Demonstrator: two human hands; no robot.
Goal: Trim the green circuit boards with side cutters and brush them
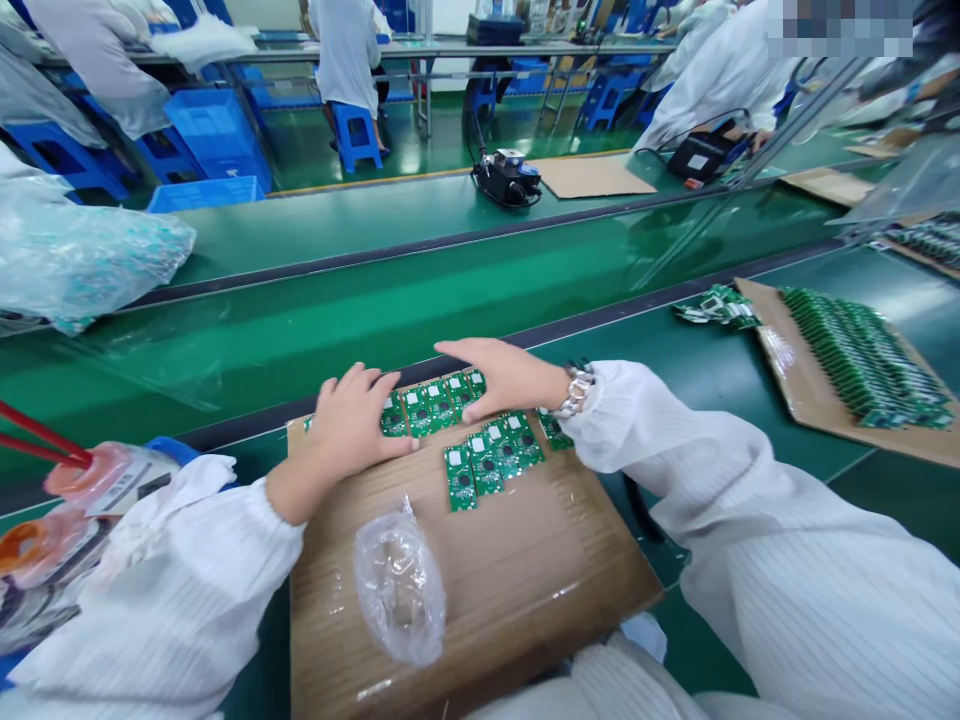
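Pressing down on a row of green circuit boards with both palms, at the far edge of a cardboard sheet. Left hand: laid flat, fingers extended and slightly spread, covering the row's left end, clasping nothing. Right hand: likewise flat, fingers straight and together, resting across the row's right end, clasping nothing. Just wrist-side of the right hand: a second group of boards, looser, some askew. Judged as partly done: one row lined up between the hands, the nearer group not yet squared. Below the left wrist: a crumpled plastic bag. Well beyond the right forearm: a packed stack of boards. Past both sets of fingertips: the green conveyor belt.
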